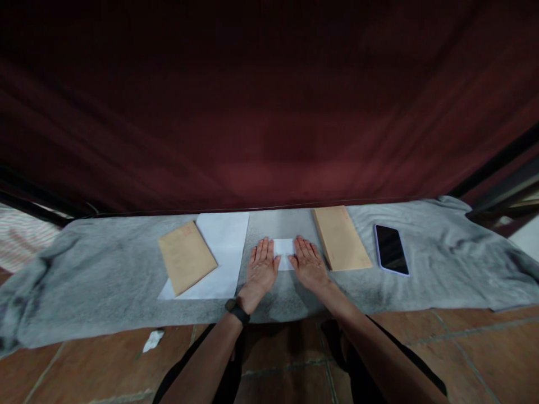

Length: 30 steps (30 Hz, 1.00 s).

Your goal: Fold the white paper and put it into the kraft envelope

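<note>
A small white piece of paper (pixel 284 247), apparently folded, lies flat on the grey cloth. My left hand (pixel 261 266) rests palm down on its left end, fingers stretched forward. On its right end lies my right hand (pixel 309 264), also flat with the fingers extended. Both thumbs point inward over the paper, with a gap between them. Beneath the hands, the paper's two ends are hidden. Just right of my right hand is a stack of brown envelopes (pixel 343 238). Left of my left hand, white sheets (pixel 227 247) lie partly under another brown envelope (pixel 187 257).
A phone with a pale purple case (pixel 391 249) lies to the right on the grey cloth (pixel 105 280). Behind the narrow surface hangs a dark red curtain (pixel 278 129). A crumpled white scrap (pixel 152 340) is on the tiled floor (pixel 105 365).
</note>
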{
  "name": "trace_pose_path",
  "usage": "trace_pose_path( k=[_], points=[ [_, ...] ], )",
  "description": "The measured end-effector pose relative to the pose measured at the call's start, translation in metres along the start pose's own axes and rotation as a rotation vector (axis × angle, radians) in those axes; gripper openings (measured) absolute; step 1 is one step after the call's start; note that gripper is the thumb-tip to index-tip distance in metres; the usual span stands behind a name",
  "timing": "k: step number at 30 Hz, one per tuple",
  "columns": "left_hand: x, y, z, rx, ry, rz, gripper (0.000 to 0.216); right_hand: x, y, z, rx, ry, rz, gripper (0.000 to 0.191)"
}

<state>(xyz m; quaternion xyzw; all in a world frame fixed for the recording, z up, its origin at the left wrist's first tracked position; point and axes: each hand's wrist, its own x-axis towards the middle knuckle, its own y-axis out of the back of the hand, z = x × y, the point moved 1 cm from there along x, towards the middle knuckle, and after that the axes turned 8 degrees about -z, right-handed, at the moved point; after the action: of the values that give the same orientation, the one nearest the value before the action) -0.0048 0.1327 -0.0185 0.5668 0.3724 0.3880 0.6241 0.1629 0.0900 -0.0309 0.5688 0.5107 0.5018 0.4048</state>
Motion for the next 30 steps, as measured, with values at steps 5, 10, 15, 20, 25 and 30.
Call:
trace_pose_path(
  k=[5,10,15,20,25,30],
  points=[
    [-0.001,0.0,-0.007,-0.002,0.031,0.042,0.062,0.001,-0.001,-0.001,-0.001,-0.019,0.027,0.059],
    [-0.005,0.002,-0.012,0.015,0.046,0.067,0.062,-0.001,-0.003,-0.002,-0.012,-0.032,0.069,0.061],
    [-0.007,0.002,-0.016,0.031,0.066,0.067,0.062,-0.002,-0.003,-0.001,-0.018,-0.037,0.088,0.062],
    [-0.007,0.001,-0.016,0.03,0.074,0.071,0.061,-0.002,-0.003,0.0,-0.01,-0.041,0.086,0.063],
    [-0.008,-0.001,-0.017,-0.008,0.076,0.085,0.061,-0.004,0.001,0.002,-0.016,-0.051,0.096,0.062],
    [-0.012,0.005,-0.012,-0.029,0.061,0.131,0.061,-0.011,0.011,-0.014,0.023,0.035,0.058,0.06]
  ],
)
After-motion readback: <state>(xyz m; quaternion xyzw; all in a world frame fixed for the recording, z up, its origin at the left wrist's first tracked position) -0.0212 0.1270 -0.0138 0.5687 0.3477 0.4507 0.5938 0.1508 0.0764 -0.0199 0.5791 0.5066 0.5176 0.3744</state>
